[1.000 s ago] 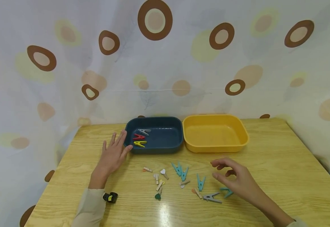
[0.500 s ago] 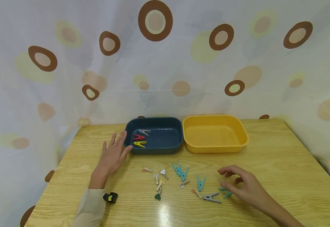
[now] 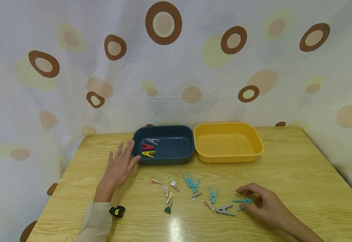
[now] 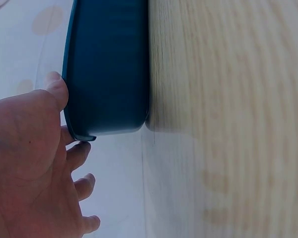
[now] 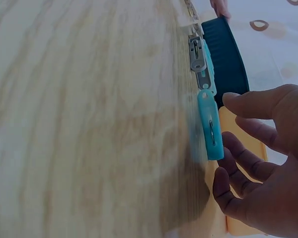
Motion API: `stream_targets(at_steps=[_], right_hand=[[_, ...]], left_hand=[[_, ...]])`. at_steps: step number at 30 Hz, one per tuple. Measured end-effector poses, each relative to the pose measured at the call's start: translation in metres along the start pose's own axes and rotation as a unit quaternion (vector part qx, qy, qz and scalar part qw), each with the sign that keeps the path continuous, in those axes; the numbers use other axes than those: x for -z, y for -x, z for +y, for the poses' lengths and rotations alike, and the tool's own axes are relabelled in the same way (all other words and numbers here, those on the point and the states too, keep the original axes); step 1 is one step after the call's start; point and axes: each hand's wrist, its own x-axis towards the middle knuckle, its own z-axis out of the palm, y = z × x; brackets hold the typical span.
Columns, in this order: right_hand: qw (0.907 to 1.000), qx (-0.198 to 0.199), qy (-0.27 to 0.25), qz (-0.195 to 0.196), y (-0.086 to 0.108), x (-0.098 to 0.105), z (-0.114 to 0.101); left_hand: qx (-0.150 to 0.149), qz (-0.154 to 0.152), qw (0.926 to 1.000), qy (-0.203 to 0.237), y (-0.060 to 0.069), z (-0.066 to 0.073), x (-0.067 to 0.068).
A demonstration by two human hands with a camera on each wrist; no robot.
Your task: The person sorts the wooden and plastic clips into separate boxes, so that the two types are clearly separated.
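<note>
My left hand (image 3: 118, 168) rests against the left end of the dark blue tray (image 3: 176, 161), fingers mostly straight. Its thumb touches the front rim, as the left wrist view also shows. At the right, my right hand (image 3: 268, 205) is around a teal clothespin (image 3: 246, 201) lying on the table, thumb and fingers bent loosely on either side. In the right wrist view a gap shows between the thumb and that clothespin (image 5: 210, 126); whether the fingers touch it is hard to tell. A grey clothespin (image 3: 224, 210) lies just left of it.
Inside the blue tray are grey, red (image 3: 147, 147) and yellow (image 3: 148, 154) clothespins. A yellow tray (image 3: 228, 158) stands beside it. More teal clothespins (image 3: 213, 195) and several small wooden pegs (image 3: 169, 198) with heart shapes lie on the wooden table.
My right hand has moved right and toward the near side, down around the teal clothespin, which shows more fully now. My left hand stays in place at the blue tray.
</note>
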Motion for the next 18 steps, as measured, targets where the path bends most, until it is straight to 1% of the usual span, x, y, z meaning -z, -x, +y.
stream_targets(at_steps=[2,7,10,13,18], right_hand=[[1.0000,0.005,0.001,-0.003,0.002,0.001,0.002],[0.9993,-0.006,-0.026,-0.025,0.007,0.004,0.007],[0.9987,-0.012,-0.032,-0.037,0.009,0.006,0.010],[0.9989,-0.008,-0.021,-0.041,0.010,0.007,0.012],[0.9994,-0.008,0.007,-0.032,0.008,0.005,0.013]], left_hand=[[-0.001,0.001,1.0000,0.000,0.000,0.000,0.000],[-0.001,0.000,1.0000,0.003,0.001,0.000,0.001],[0.000,-0.002,1.0000,0.005,0.001,0.000,0.001],[0.000,-0.002,1.0000,0.007,0.001,0.000,0.001],[-0.002,-0.002,0.9999,0.011,0.001,0.001,0.001]])
